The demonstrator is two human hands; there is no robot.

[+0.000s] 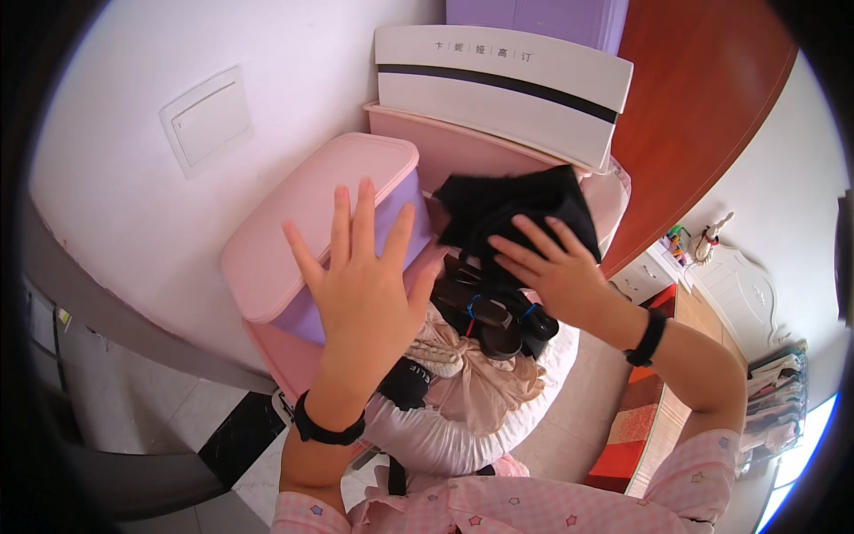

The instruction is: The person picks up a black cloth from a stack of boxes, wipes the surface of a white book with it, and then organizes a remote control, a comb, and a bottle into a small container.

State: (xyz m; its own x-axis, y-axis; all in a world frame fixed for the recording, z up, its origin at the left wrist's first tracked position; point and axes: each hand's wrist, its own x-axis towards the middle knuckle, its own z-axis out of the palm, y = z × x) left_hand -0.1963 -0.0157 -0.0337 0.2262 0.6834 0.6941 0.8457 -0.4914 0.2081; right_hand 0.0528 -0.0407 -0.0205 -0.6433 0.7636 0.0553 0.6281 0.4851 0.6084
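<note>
My left hand is raised with its fingers spread and nothing in it, in front of a purple storage box with a pink lid. My right hand lies with outstretched fingers against a black cloth item; its kind is not plain, and its lower part is hidden behind the hand. Below, between my hands, dark brown shoes or sandals with bits of blue lie in a heap. Beige cloth is bunched beside them, over a white puffy fabric.
A pink bin stands behind, with a white box with a black band above it. A purple box is farther back. The wall with a switch bounds the left; a red-brown wooden panel rises at right.
</note>
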